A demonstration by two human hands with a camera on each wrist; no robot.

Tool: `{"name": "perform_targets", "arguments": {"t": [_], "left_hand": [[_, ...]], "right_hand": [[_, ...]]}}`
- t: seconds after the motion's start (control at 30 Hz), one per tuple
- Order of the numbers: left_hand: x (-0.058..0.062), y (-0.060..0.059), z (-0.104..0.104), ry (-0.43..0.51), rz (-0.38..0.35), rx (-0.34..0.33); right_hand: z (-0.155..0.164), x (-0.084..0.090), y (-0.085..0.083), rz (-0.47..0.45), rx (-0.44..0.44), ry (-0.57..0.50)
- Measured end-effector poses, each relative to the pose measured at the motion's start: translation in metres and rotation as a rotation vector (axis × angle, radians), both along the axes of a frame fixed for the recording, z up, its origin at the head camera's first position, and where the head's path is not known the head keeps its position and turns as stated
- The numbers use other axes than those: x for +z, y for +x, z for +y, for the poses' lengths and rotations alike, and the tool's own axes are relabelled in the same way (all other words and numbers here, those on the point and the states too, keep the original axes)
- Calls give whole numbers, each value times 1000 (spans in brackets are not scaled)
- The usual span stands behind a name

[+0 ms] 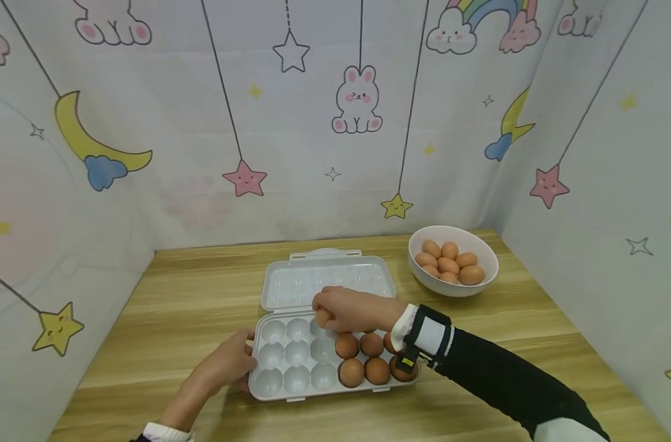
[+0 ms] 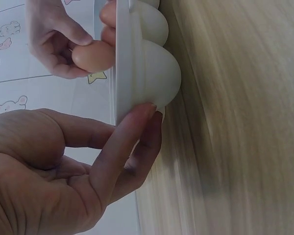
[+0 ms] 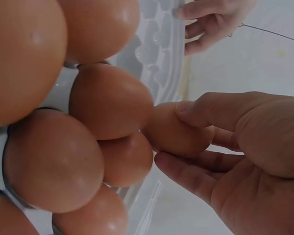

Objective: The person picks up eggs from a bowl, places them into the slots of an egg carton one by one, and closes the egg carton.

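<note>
A white plastic egg carton (image 1: 297, 391) lies on the table with its lid (image 1: 335, 270) folded back. Brown eggs (image 1: 352, 372) fill cups on its right side, while the cups to the left hold nothing. My left hand (image 1: 230, 362) grips the carton's left end; in the left wrist view, thumb and fingers pinch its edge beside a rounded cup. Over the back row, my right hand (image 1: 354, 309) pinches a brown egg (image 3: 179, 129) between thumb and fingers. That egg is close to a seated egg (image 3: 110, 100) in the right wrist view. My right forearm covers part of the back row.
A white bowl (image 1: 451, 291) with several brown eggs (image 1: 448, 265) stands at the back right of the wooden table (image 1: 202, 288). Cartoon-printed curtains (image 1: 191, 123) enclose the table at the back and both sides.
</note>
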State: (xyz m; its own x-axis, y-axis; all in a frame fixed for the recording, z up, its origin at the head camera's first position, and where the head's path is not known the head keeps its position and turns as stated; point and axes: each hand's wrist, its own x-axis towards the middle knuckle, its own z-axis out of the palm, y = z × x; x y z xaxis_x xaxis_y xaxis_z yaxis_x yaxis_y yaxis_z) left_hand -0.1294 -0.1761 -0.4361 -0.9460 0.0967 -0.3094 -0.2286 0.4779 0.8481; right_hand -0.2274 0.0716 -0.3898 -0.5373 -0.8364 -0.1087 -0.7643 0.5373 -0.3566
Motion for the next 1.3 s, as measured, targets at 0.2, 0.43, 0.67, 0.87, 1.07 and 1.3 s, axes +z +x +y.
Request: {"name": "perform_targets", "arguments": {"t": [0.2,0.43,0.67,0.87,1.07,1.3], "left_hand": [[-1,0,0,3,5,8],[-1,1,1,11,6,9],[-1,1,0,0,7,3],[-2,-1,0,-16,6,-8],[-2,-1,1,-23,-9,-2],[-3,0,1,-13,-7,4]], "right_hand": [[-7,-11,-2,25,8,36],[-11,-22,-3,79,41,43],[-12,-26,-1,96,57,40],[-12,-26,0,45,30,29],[-9,-27,-1,90,45,12],[-2,-13,5,129,38,44]]}}
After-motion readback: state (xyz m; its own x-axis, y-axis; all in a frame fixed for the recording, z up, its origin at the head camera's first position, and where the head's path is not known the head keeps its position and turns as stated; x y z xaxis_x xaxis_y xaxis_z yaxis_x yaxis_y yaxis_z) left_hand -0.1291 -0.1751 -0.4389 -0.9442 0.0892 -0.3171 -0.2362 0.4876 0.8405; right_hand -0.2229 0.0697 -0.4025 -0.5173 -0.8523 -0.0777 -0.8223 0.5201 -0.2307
